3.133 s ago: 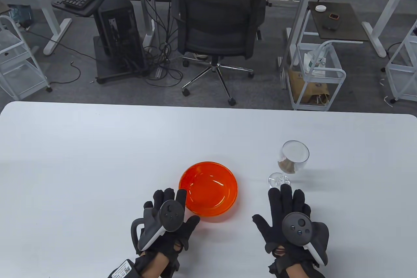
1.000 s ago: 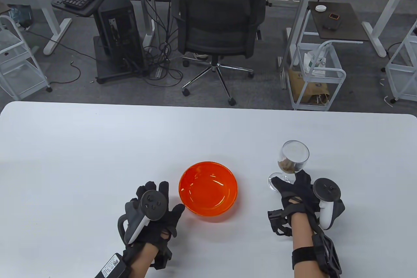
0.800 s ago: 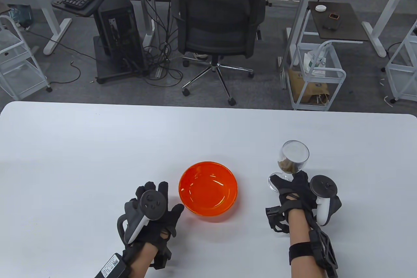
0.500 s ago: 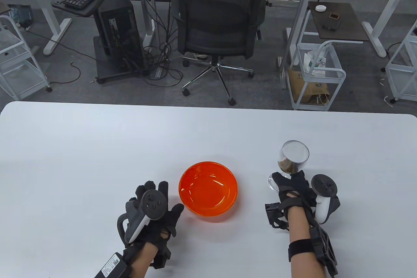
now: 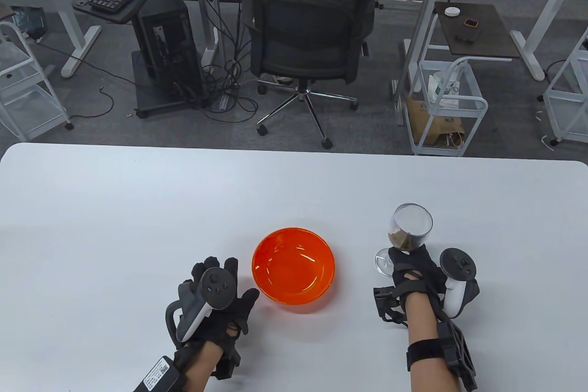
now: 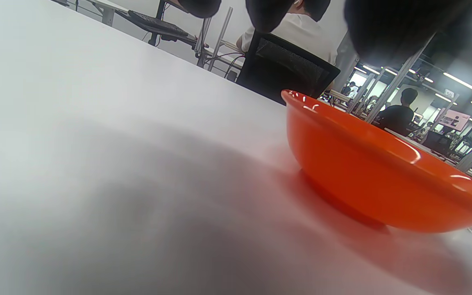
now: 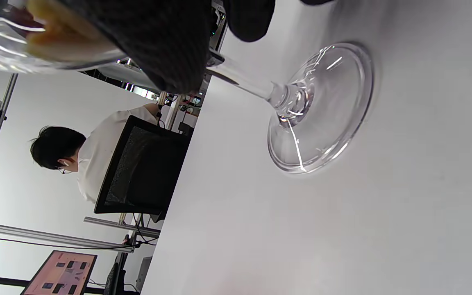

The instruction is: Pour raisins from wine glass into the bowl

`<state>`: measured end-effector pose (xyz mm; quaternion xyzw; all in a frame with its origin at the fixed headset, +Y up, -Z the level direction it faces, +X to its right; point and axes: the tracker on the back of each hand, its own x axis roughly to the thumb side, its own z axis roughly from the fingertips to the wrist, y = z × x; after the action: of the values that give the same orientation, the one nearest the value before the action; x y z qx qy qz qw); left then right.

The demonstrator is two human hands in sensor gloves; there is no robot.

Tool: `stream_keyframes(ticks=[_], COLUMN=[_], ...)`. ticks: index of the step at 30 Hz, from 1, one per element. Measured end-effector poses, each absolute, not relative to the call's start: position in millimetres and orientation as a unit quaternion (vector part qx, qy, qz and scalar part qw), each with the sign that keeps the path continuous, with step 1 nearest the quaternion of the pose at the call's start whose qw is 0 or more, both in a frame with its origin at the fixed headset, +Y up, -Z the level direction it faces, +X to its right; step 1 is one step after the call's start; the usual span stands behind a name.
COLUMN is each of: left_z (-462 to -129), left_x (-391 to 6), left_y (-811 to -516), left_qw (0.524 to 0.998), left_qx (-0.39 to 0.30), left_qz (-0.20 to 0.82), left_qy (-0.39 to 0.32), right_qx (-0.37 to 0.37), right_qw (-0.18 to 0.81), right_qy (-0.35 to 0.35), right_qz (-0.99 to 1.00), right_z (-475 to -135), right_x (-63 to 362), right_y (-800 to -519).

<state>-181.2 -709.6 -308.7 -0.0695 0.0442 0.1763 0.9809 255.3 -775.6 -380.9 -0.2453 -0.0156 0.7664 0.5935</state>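
Observation:
An orange bowl (image 5: 293,270) sits empty on the white table, also close up in the left wrist view (image 6: 375,172). A clear wine glass (image 5: 410,226) with brown raisins (image 5: 401,240) stands to its right. My right hand (image 5: 413,268) grips the glass just under its cup; in the right wrist view its fingers (image 7: 166,45) wrap the stem above the glass foot (image 7: 322,110), which is at the table surface. My left hand (image 5: 220,300) rests open on the table just left of the bowl, its thumb near the rim.
The white table (image 5: 138,208) reaches far to the left and back. Beyond its far edge are an office chair (image 5: 308,38) with a seated person and a white cart (image 5: 445,107).
My right hand turned on its side, moved to the glass and closed under the cup. The glass has shifted slightly left. My left hand drew back a little and then stayed.

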Motion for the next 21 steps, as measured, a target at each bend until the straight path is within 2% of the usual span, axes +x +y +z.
stream_keyframes(ticks=[12, 21], left_z=[-307.8, -304.7], left_x=[-182.1, -182.6], left_y=[-707.3, -703.1], left_qw=[0.98, 0.978], left_qx=[-0.078, -0.071], left_qz=[0.178, 0.191], left_qy=[0.046, 0.04], right_qx=[-0.247, -0.209], right_qw=[0.631, 0.644], right_qy=[-0.029, -0.018], right_qz=[0.735, 0.736], right_z=[-371.8, -352.2], right_x=[259.6, 252.1], right_y=[-776.2, -758.0])
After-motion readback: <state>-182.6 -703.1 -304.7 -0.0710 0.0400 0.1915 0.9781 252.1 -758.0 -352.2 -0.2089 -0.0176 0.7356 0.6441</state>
